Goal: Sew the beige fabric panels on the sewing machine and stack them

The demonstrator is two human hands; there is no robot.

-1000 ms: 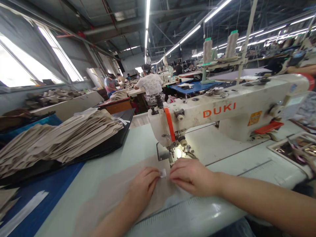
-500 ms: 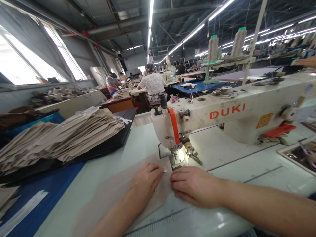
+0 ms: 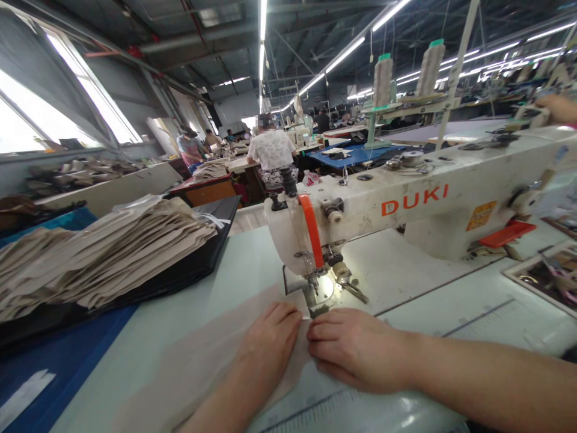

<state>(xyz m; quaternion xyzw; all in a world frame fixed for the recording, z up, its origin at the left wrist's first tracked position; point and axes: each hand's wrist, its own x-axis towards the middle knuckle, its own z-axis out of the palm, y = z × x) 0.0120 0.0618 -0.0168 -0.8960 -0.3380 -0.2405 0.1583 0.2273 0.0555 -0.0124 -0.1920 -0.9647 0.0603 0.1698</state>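
A thin pale beige fabric piece (image 3: 198, 361) lies on the sewing table, its far corner just short of the needle area (image 3: 314, 287) of a white sewing machine (image 3: 356, 207). My left hand (image 3: 274, 337) rests on the fabric, fingers bunched and pressed together near its right edge. Close beside it, my right hand (image 3: 354, 344) has its fingers curled in at that same edge, and the thumb is tucked underneath. Both sets of fingertips nearly meet in front of the presser foot. What lies under the fingertips is mostly hidden.
A tall stack of beige fabric pieces (image 3: 135, 252) sits on black material at the left, over a blue surface (image 3: 85, 361). A tray of small tools (image 3: 545, 276) is at the right. Thread cones (image 3: 383, 81) stand behind the machine. Co-workers sit farther back.
Both hands stay together at the fabric edge. The left fingers have shifted slightly and now cover the small white bit that showed beside them. The view has turned a little.
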